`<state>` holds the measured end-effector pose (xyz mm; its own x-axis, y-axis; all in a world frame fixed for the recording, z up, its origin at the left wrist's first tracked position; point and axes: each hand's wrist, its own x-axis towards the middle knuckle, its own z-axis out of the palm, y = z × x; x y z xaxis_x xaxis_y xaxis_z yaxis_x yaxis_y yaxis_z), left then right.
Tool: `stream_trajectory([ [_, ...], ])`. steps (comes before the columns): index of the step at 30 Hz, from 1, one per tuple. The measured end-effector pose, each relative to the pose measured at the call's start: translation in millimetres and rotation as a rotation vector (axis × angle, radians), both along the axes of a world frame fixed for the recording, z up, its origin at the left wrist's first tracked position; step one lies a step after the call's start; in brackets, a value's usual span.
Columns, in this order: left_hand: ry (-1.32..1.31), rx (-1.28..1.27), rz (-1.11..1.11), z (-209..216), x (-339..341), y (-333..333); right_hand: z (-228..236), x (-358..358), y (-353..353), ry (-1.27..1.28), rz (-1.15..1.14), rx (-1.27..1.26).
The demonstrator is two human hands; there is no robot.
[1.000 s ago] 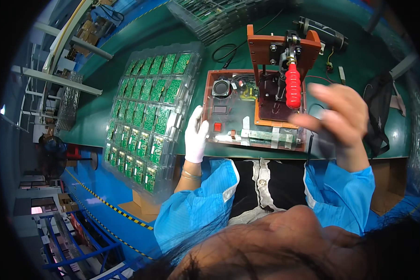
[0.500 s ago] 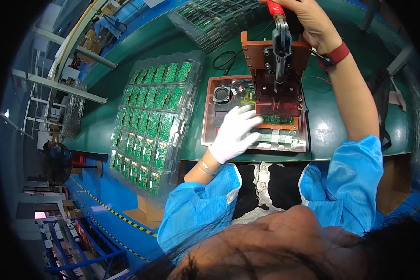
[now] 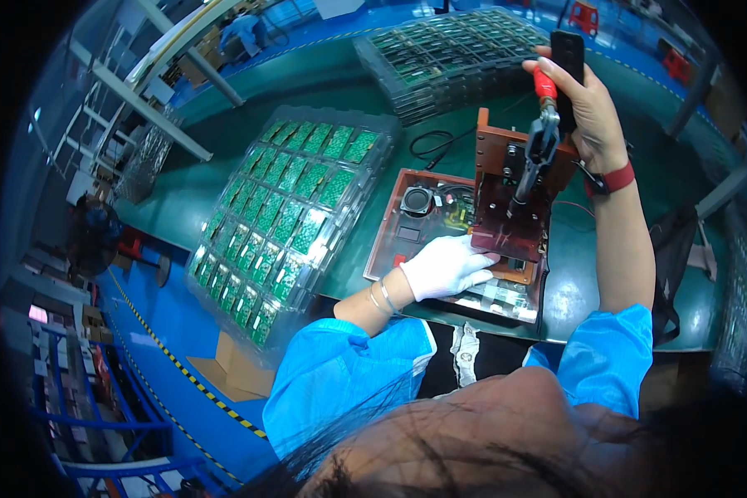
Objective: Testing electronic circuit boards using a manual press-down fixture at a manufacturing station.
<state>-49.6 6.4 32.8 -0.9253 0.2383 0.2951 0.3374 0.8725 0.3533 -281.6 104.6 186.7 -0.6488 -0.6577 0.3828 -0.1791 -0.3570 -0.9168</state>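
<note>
R hand (image 3: pixel 596 116) is up at the toggle clamp (image 3: pixel 541 145), its grip closed on the red handle (image 3: pixel 544 83); a black oblong item (image 3: pixel 567 51) shows right by the fingers — can't tell if it's held too. Handle's long axis runs up & away from the person, w/ a slight lean R. Gloved L hand (image 3: pixel 446 270) is over the front of the box (image 3: pixel 390 236), fingertips pointing R, by the dark red plate's (image 3: pixel 502 232) near edge — can't tell if its grip pinches anything. Box's near side sits close to the bench (image 3: pixel 568 286) edge. Green strip of bench btwn box & board tray (image 3: pixel 373 158); more R of box.
</note>
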Motion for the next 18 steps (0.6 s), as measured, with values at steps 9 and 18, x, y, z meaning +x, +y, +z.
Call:
stream_trajectory([
  [9,0.365,0.383,-0.141,0.7,61.2,-35.6,3.2,-4.4,-0.6,-0.001,-0.026,0.038],
  [18,0.411,0.497,0.94,-1.3,177.6,-90.4,-9.3,-29.2,4.4,-0.005,0.015,0.083],
])
